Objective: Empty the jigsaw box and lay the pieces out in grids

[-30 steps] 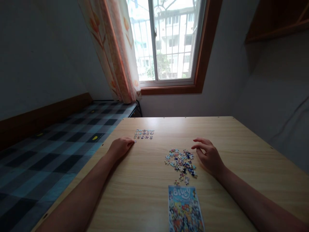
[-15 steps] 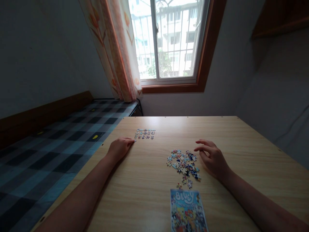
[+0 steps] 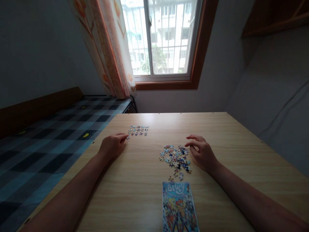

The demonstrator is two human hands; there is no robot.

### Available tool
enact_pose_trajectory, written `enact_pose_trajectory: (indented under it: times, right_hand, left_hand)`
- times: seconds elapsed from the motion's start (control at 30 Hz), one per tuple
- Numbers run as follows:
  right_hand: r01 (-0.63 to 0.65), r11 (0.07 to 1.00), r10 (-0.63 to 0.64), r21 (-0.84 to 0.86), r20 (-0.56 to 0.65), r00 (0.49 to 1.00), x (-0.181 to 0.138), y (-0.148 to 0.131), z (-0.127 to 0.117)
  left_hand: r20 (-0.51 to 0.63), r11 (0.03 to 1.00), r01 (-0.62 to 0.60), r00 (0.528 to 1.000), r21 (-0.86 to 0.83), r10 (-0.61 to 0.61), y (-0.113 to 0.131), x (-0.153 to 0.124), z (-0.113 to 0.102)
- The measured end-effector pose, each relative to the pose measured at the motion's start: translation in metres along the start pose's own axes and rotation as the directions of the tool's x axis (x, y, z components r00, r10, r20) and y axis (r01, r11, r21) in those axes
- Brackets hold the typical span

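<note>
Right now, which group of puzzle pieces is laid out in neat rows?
The small group by the left hand; the pile beside the right hand is jumbled.

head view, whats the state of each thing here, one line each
left hand, palm down on table, fingertips by the laid-out pieces, grip unclear
right hand, open, fingers spread at the loose pile's right edge
laid-out pieces, flat, in rows
loose pile, scattered heap
picture card, flat, face up
curtain, drawn aside to the left
window, looks shut
</note>
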State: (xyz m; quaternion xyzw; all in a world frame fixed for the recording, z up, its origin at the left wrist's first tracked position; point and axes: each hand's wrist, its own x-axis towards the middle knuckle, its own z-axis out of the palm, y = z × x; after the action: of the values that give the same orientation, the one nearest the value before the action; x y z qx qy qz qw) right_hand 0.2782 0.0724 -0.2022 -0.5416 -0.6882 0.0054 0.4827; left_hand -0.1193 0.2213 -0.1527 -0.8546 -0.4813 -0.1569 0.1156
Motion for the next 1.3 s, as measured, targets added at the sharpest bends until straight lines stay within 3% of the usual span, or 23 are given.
enact_pose_trajectory:
  times: [0.17,0.37,0.5,0.67,0.87,0.93,0.97,1.03,1.1,1.17,1.3]
  right_hand:
    - [0.131,0.991,-0.132,0.017,0.133,0.982,0.001,-0.014,-0.004]
    - [0.314,0.949,-0.287,-0.032,0.324,0.901,-0.002,-0.034,-0.007]
    - [0.379,0.925,-0.339,-0.031,0.388,0.857,-0.003,-0.04,-0.006]
    - [0.353,0.934,-0.303,-0.064,0.386,0.871,-0.002,-0.038,-0.005]
    - [0.321,0.941,-0.271,-0.11,0.327,0.905,-0.001,-0.029,-0.006]
    - [0.336,0.937,-0.289,-0.097,0.323,0.901,-0.002,-0.029,-0.008]
    - [0.348,0.933,-0.303,-0.087,0.329,0.894,-0.002,-0.03,-0.01]
    - [0.381,0.922,-0.335,-0.067,0.356,0.872,-0.002,-0.033,-0.013]
    - [0.414,0.909,-0.362,-0.051,0.397,0.843,-0.002,-0.038,-0.016]
    - [0.434,0.9,-0.373,-0.046,0.436,0.819,-0.001,-0.042,-0.018]
    - [0.433,0.9,-0.352,-0.057,0.493,0.796,0.001,-0.045,-0.02]
  left_hand:
    - [-0.04,0.98,-0.191,0.981,-0.057,0.189,0.028,-0.002,0.0]
    - [0.088,0.976,-0.209,0.973,-0.066,0.214,0.04,-0.001,0.005]
    - [0.093,0.972,-0.229,0.968,-0.047,0.233,0.042,0.0,0.007]
    - [0.067,0.965,-0.26,0.963,-0.042,0.263,0.066,0.004,0.01]
    - [-0.032,0.976,0.006,0.999,-0.218,-0.013,0.12,0.005,0.015]
    - [-0.022,0.937,-0.018,1.0,-0.35,0.011,0.132,0.0,0.011]
    - [-0.005,0.908,-0.076,0.997,-0.413,0.081,0.136,-0.003,0.007]
    - [0.031,0.825,-0.254,0.95,-0.505,0.311,0.141,-0.011,0.0]
    - [0.046,0.743,-0.397,0.867,-0.539,0.496,0.144,-0.018,-0.007]
    - [0.069,0.708,-0.471,0.807,-0.526,0.587,0.147,-0.023,-0.012]
    - [0.133,0.685,-0.528,0.735,-0.501,0.664,0.154,-0.026,-0.012]
